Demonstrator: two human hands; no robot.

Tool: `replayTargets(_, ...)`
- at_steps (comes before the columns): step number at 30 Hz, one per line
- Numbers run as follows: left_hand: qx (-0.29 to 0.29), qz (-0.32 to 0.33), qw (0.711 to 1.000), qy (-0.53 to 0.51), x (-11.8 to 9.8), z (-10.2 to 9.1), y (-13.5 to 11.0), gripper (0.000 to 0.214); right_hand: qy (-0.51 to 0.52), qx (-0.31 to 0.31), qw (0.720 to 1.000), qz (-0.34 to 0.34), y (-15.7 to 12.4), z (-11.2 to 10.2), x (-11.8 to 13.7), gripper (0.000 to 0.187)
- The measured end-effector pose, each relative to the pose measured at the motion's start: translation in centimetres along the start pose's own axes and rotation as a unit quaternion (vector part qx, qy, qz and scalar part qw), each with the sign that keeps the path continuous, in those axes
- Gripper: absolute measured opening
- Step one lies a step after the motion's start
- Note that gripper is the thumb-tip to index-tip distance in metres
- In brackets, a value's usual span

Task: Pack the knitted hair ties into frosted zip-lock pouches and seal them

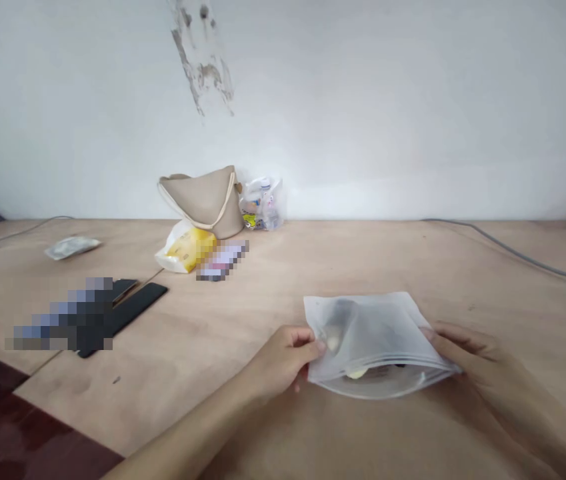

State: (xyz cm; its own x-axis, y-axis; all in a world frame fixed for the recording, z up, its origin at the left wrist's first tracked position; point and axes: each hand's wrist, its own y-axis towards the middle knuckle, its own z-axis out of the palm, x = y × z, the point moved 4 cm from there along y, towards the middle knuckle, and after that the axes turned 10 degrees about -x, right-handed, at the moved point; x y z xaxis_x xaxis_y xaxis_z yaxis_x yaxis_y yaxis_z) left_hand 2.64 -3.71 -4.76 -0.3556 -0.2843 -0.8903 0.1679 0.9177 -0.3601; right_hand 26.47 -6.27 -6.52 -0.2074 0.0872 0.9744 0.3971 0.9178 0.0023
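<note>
A frosted, see-through zip bag lies in front of me with its mouth toward me, parted in a curve. Inside show a pale yellowish item and something dark, both too blurred by the plastic to name. My left hand pinches the bag's left edge between thumb and fingers. On the opposite side my right hand grips the right edge near the zip, its fingers partly behind the bag.
Against the wall stand a beige handbag and a clear plastic bag of small items. A yellow and white packet lies before them. Further left are a black flat object and a clear packet. A grey cable runs along the right.
</note>
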Motion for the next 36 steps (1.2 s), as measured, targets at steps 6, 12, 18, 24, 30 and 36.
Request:
replayTargets(6,-0.142,0.231,0.962,0.031,-1.6,-1.1,0.3,0.019,-0.027,-0.027,0.998,-0.057,1.0,-2.0,-0.7,0.035)
replayTargets(12,-0.102,0.238,0.960,0.104,0.5,-1.2,-0.3,0.023,-0.076,0.054,0.990,-0.102,0.8,-2.4,-2.5,0.021)
replayTargets(18,-0.107,0.225,0.966,0.066,0.4,-0.5,-0.2,0.027,-0.097,0.084,0.982,-0.138,0.2,-0.9,-1.3,0.021)
replayTargets(24,-0.189,0.239,0.952,-0.022,-0.4,0.1,1.1,0.027,-0.066,0.020,0.992,-0.104,0.4,0.3,-0.3,0.032)
replayTargets(30,-0.211,0.261,0.932,-0.135,-1.1,0.2,3.9,0.027,-0.007,-0.048,0.994,-0.099,2.5,1.2,0.0,0.034)
replayTargets(36,-0.248,0.266,0.914,-0.181,-1.8,-0.7,7.3,0.031,0.046,-0.093,0.989,-0.108,5.8,2.6,0.4,0.040)
